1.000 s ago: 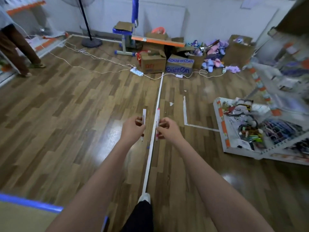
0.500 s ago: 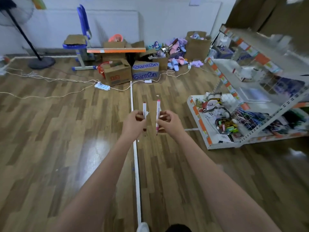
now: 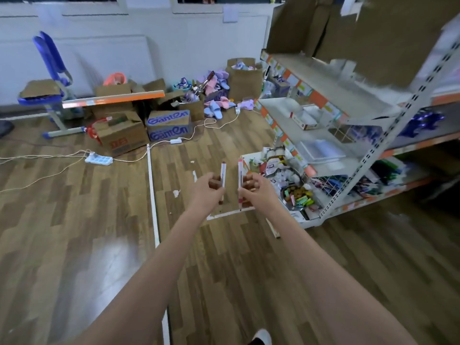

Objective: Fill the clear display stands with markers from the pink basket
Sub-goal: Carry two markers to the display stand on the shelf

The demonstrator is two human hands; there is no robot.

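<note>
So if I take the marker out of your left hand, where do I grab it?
Probably the top end. The marker stands upright, and the left hand has its fingers wrapped around the middle, so only the upper part pokes out bare. Come down from above and pinch the white barrel just under the dark tip.

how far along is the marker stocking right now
Done: nothing confirmable; the clear containers on the shelf rack are too blurred to judge. In hand: left hand holds one marker upright, right hand holds a second marker. Left: neither is in a stand yet.
</note>
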